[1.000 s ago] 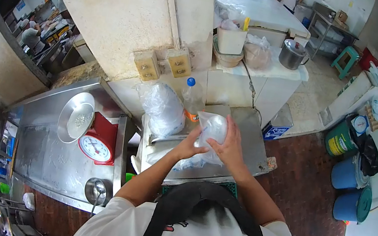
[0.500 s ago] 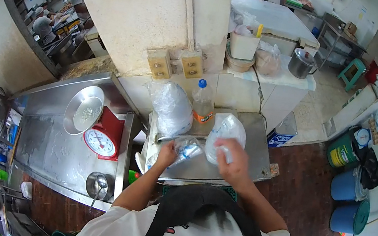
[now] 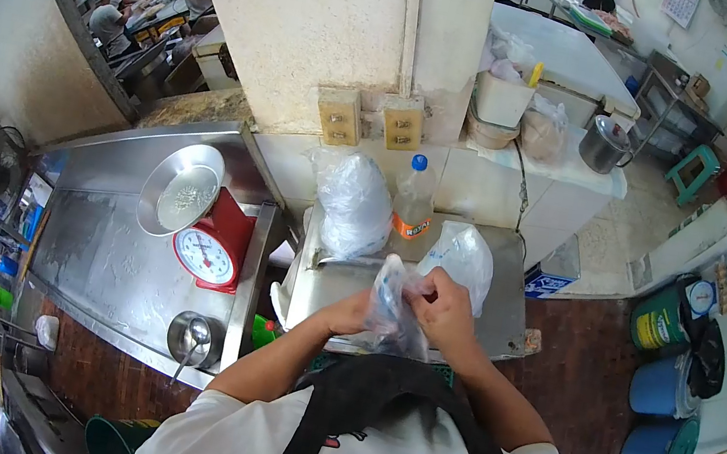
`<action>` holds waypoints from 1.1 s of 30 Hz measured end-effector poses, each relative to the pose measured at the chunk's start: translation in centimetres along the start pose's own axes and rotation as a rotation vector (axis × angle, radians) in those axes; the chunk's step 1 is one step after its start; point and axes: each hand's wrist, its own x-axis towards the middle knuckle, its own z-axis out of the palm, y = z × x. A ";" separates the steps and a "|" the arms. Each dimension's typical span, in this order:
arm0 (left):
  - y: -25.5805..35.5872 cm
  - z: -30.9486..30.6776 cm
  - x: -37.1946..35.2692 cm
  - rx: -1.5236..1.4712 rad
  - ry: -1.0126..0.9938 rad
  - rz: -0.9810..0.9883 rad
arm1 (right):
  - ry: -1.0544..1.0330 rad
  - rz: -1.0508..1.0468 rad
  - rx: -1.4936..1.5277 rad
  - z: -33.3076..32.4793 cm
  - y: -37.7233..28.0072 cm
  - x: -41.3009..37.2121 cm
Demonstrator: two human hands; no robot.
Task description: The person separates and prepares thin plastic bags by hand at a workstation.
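Observation:
A clear plastic bag [image 3: 391,305] with bluish print is held close to my apron, above the front of the metal table [image 3: 338,286]. My left hand [image 3: 350,312] grips its left side; the bag hides some of those fingers. On the other side, my right hand [image 3: 448,312] pinches the bag between thumb and fingers. Just behind my right hand lies a whitish plastic bag [image 3: 468,253]. A larger bulging plastic bag [image 3: 353,211] stands at the back left of this table, beside a soda bottle [image 3: 414,199] with a blue cap and an orange label.
To the left, a red scale [image 3: 220,241] with a round metal pan [image 3: 182,192] stands on a steel counter [image 3: 94,267]. A metal pot [image 3: 196,340] with a spoon sits near its front edge. Bins [image 3: 660,377] line the right wall. People work in the far rooms.
My right hand has come from the whitish bag to the clear bag and now pinches it. The clear bag has been raised upright between both hands. The view has shifted slightly.

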 end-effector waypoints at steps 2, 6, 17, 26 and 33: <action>-1.4 0.2 0.9 -0.089 0.143 -0.007 | -0.012 0.005 0.060 0.6 0.9 0.0; -0.2 -0.3 1.7 -0.316 0.458 -0.057 | 0.041 -0.244 0.027 -1.1 -0.6 1.3; 2.1 -0.1 2.0 0.190 0.523 0.098 | -0.124 0.044 0.189 -4.1 -2.6 2.0; 1.4 0.1 1.9 0.322 0.334 0.062 | -0.321 -0.024 0.008 -2.1 0.4 0.6; 1.5 0.6 3.1 0.062 0.646 -0.012 | -0.047 -0.465 0.139 -2.1 0.3 2.1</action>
